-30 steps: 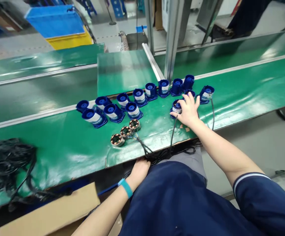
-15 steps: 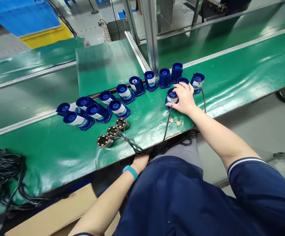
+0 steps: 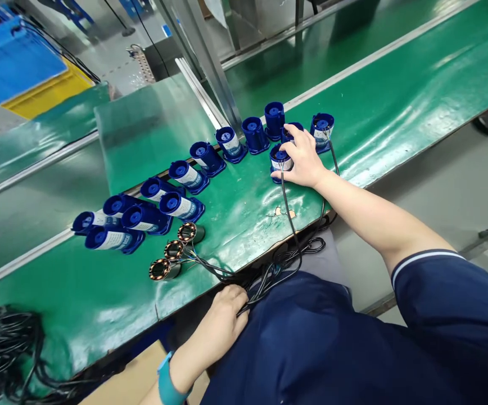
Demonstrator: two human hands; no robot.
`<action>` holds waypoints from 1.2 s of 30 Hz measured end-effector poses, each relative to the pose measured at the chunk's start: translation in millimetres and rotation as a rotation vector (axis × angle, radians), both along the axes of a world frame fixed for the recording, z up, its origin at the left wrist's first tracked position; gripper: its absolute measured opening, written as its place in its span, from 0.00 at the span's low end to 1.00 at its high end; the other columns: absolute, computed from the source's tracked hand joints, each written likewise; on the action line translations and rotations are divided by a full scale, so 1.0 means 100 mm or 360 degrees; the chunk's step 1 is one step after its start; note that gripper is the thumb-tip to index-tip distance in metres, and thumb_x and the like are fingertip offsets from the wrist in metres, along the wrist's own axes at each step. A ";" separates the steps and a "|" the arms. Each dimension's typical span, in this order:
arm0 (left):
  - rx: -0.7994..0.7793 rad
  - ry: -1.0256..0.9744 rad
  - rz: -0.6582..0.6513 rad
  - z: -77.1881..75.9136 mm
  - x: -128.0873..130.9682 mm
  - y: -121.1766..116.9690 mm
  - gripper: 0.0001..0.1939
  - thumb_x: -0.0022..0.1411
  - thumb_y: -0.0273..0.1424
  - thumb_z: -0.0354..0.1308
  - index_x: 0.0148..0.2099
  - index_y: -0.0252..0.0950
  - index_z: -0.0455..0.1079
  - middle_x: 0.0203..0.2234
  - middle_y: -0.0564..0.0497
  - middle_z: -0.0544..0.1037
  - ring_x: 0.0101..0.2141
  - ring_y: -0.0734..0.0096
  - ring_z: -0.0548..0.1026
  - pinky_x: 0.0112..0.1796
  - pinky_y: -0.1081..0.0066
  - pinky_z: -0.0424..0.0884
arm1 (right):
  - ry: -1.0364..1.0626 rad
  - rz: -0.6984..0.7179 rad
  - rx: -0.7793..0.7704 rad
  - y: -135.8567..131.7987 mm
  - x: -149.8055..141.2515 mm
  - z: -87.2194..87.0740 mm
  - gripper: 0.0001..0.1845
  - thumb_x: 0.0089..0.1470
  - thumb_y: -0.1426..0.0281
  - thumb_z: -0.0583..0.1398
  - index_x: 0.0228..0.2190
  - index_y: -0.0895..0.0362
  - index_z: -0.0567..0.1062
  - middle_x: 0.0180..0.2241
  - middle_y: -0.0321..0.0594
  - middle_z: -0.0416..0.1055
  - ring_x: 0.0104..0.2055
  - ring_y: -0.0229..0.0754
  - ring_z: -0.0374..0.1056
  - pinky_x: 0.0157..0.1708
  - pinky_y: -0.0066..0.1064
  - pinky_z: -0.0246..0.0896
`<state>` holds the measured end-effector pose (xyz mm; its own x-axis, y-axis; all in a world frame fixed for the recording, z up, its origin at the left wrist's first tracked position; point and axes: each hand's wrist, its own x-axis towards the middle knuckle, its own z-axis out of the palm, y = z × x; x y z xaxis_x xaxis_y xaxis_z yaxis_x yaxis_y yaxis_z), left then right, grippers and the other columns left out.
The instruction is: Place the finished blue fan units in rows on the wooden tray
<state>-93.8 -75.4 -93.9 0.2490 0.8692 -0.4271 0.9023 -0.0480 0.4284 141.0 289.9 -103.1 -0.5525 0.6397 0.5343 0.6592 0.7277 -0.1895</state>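
Note:
My right hand [image 3: 305, 160] is curled around a blue plastic motor housing [image 3: 281, 164] with a white label, its thumb at the near side and its fingers at the top. A black cable [image 3: 288, 205] runs out of that housing down over the table edge. Two more blue housings stand close by, one partly behind my fingers and one further right [image 3: 322, 132] with a cable of its own. At the table edge by my waist, my left hand [image 3: 225, 318] is closed on a bunch of black cables [image 3: 265, 281]; its fingertips are hidden.
Several blue housings [image 3: 183, 207] stand in a slanting row to the left. Three copper-wound stators [image 3: 188, 232] with cables sit in front of them. A heap of black cables [image 3: 5, 349] lies at the lower left. A metal post [image 3: 212, 62] rises behind the green table [image 3: 379, 124].
My left hand has come up from below the table edge with the cables and is now in fuller view. My right hand stays at the same housing. The view has shifted.

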 end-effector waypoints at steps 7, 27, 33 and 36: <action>-0.0319 -0.0693 0.0118 0.52 0.53 0.31 0.14 0.74 0.41 0.46 0.43 0.41 0.69 0.38 0.51 0.77 0.40 0.66 0.74 0.46 0.68 0.68 | -0.0046 0.0046 -0.0002 0.38 0.14 0.06 0.40 0.52 0.41 0.64 0.55 0.56 0.70 0.70 0.54 0.48 0.72 0.67 0.41 0.69 0.68 0.31; -0.0187 -0.1158 0.0446 -0.49 1.97 1.15 0.05 0.66 0.34 0.52 0.38 0.38 0.65 0.32 0.48 0.74 0.36 0.62 0.72 0.43 0.61 0.69 | 0.0072 -0.0467 0.0189 0.64 0.49 0.17 0.49 0.47 0.49 0.71 0.64 0.55 0.64 0.68 0.60 0.53 0.68 0.75 0.45 0.60 0.80 0.27; -0.0080 -0.1195 0.0387 -0.27 2.42 1.52 0.20 0.66 0.40 0.53 0.54 0.33 0.72 0.44 0.36 0.80 0.47 0.47 0.77 0.50 0.50 0.73 | -0.0059 -0.0381 0.0142 0.98 0.67 0.38 0.41 0.53 0.51 0.70 0.62 0.58 0.71 0.60 0.69 0.63 0.61 0.68 0.59 0.54 0.66 0.43; 0.0004 -0.1173 0.0342 -0.35 2.43 1.59 0.27 0.67 0.38 0.52 0.63 0.30 0.66 0.52 0.31 0.78 0.54 0.41 0.75 0.56 0.45 0.71 | -0.0136 -0.0423 0.0181 1.20 0.70 0.40 0.41 0.53 0.50 0.69 0.62 0.59 0.72 0.59 0.72 0.64 0.61 0.68 0.60 0.47 0.61 0.46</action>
